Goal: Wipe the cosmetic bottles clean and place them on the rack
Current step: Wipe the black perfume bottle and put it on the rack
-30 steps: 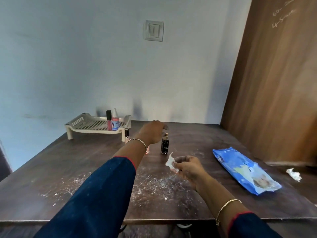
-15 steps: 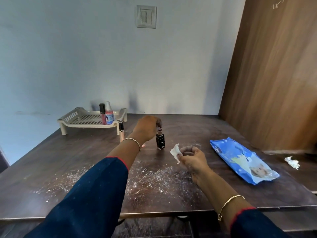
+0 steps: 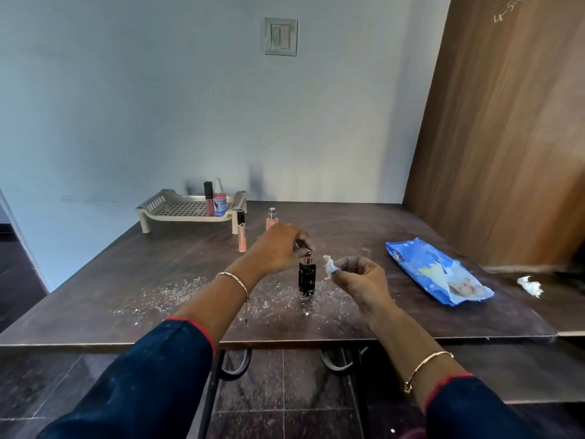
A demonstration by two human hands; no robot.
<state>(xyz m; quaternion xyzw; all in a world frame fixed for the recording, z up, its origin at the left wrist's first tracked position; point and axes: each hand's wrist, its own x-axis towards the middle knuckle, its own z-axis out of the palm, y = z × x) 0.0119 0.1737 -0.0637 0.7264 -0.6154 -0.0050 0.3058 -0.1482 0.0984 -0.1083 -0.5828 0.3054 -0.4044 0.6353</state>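
Head view: left hand (image 3: pixel 278 248) pinched by the fingertips on the cap of a black bottle (image 3: pixel 306 278), upright, just above or on the powder-dusted table (image 3: pixel 158 280); contact with the surface impossible to tell. Right hand (image 3: pixel 357 280) closed on a small crumpled wipe (image 3: pixel 330 266), just right of the bottle's top. Cream rack (image 3: pixel 177 207) at the far edge, carrying two bottles (image 3: pixel 215 198). Lip-gloss tube (image 3: pixel 241 229) and peach spray bottle (image 3: pixel 272 218) upright before it. Blue wipes pack (image 3: pixel 437 274) lying to the right.
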